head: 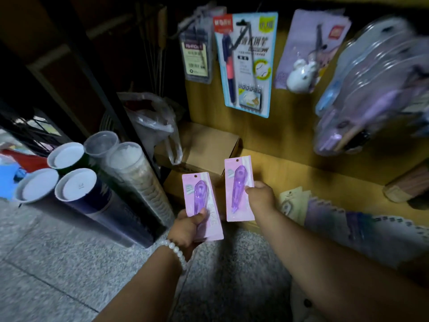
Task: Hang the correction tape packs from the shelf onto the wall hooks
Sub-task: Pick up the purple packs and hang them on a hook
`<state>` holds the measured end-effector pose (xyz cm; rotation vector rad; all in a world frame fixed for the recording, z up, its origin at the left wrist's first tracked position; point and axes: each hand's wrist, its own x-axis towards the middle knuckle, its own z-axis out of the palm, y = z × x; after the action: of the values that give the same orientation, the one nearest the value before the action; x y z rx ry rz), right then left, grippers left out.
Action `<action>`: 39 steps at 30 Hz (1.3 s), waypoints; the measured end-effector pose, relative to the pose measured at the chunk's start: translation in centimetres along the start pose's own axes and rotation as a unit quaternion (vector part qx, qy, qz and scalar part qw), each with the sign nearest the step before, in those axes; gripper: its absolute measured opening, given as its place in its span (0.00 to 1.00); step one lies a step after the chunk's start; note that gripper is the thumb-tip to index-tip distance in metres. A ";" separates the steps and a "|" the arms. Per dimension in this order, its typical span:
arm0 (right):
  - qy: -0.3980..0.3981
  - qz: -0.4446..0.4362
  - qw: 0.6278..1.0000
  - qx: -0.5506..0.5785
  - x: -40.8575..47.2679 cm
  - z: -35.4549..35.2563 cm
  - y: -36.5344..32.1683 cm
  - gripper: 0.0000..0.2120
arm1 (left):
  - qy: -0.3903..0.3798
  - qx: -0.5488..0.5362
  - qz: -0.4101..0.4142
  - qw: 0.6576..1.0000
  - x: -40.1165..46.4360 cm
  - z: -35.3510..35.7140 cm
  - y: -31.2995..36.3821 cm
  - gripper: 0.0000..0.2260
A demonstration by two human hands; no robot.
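I see left hand (189, 225) gripping a pink correction tape pack (201, 206) by its lower end, right hand (261, 197) pinching a second pink pack (239, 188) at its side, both upright, side by side, apart; print on them too blurred to read. Above the hands a blue pen card (246, 63) hangs on the wooden wall (290, 126), Chinese text unreadable. Left of the hands, capped tubes (76, 184)
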<state>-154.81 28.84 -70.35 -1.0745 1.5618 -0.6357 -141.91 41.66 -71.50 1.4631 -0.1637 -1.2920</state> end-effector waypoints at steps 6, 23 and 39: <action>-0.097 -0.006 0.988 0.120 -6.1 -1.4 -4.0 0.12 | -0.020 0.008 0.074 0.997 -4.6 0.4 3.3 0.06; -0.301 -0.120 0.932 0.166 -16.7 -3.6 -11.4 0.10 | -0.072 0.009 0.234 0.969 -15.3 1.6 11.3 0.12; -0.250 -0.427 0.850 0.180 -23.5 -6.0 -34.0 0.13 | -0.070 -0.092 0.368 0.922 -22.6 2.4 26.4 0.06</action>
<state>-150.01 33.51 -29.09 -1.4761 0.4246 -1.0792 -138.70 46.18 -37.06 0.9917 -0.6092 -0.7578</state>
